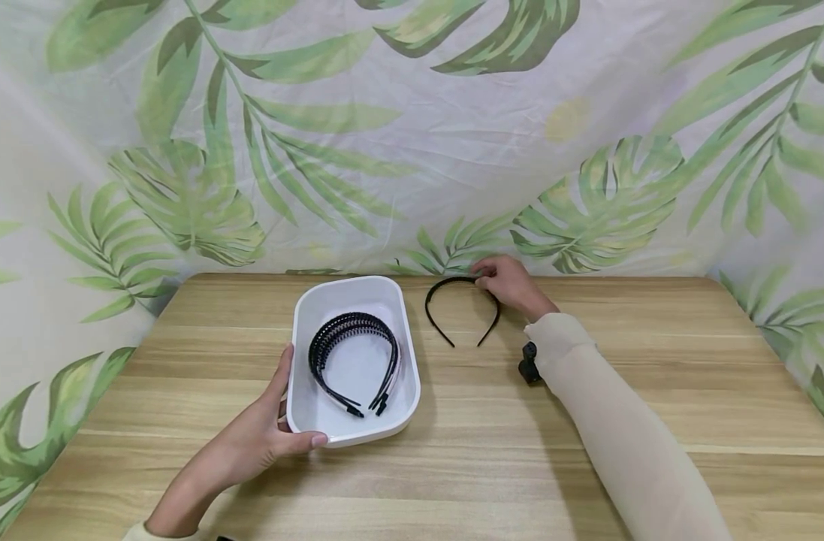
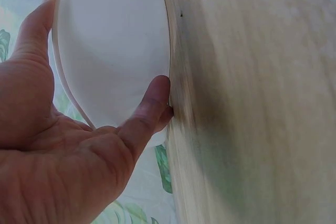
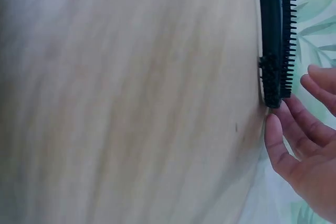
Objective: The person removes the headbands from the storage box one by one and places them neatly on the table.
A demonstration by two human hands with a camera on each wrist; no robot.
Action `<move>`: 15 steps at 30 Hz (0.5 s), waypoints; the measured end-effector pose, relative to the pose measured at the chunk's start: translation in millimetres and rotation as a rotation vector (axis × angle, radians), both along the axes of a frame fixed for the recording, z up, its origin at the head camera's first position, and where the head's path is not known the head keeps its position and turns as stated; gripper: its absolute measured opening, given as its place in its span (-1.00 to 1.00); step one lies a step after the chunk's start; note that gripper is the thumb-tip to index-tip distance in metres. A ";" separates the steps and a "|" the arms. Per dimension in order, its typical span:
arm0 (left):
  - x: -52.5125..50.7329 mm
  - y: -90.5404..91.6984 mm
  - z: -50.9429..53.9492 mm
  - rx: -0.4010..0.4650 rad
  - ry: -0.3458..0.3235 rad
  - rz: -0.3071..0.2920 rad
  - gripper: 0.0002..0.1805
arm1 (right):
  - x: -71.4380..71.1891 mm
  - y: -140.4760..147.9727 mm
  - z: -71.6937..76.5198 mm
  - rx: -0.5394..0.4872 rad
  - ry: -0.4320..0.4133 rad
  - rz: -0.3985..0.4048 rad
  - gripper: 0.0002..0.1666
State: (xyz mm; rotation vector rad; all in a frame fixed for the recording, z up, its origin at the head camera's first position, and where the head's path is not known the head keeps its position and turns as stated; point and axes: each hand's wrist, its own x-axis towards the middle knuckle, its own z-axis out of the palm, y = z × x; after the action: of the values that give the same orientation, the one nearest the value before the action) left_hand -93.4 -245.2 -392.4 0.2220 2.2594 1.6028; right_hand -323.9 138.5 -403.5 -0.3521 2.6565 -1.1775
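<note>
Green leaves cover the pale cloth (image 1: 466, 143) behind a wooden surface (image 1: 486, 451). From the head view, 1 black headband (image 1: 452, 279) is on the surface near the cloth, to the right of a white tub (image 1: 414, 376). The right hand (image 1: 509, 284) is at the top right of its curve. The left hand (image 1: 252, 436) grips the tub at its near left corner, thumb on the rim. More headbands (image 1: 354, 321) lie bunched in the tub, too close together to count. The black headband looks thin, light and springy, and it could snap if its 2 ends are pulled too far apart. The top of the curve seems a good place to hold it.

From the left wrist view, the fingers are spread along the tub's outside, and some reach low, by the surface. What is in the tub is hidden. The tub looks light and stiff, maybe a bit slippery.

From the right wrist view, little teeth stick out along the black headband, so it should not slip easily. Its top is cut off. The fingers are a little bent and close to it, but I cannot tell if they pinch it.
</note>
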 end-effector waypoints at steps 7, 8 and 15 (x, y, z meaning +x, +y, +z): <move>1.7 -1.5 -3.2 -0.014 0.015 0.007 0.53 | 8.3 2.9 5.6 -0.006 -0.001 0.020 -0.55; 1.8 -1.6 -3.6 -0.015 0.019 0.006 0.53 | 9.3 3.2 6.2 -0.006 0.004 0.020 -0.55; 2.1 -2.3 -7.3 -0.014 0.036 0.004 0.51 | 14.7 5.7 10.3 0.012 0.037 0.013 -0.54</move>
State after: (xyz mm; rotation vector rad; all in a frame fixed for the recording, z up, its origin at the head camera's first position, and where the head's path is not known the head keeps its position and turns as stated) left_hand -91.3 -247.5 -399.7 0.2445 2.2985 1.5967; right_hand -309.2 144.3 -393.2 -0.3917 2.6874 -1.1625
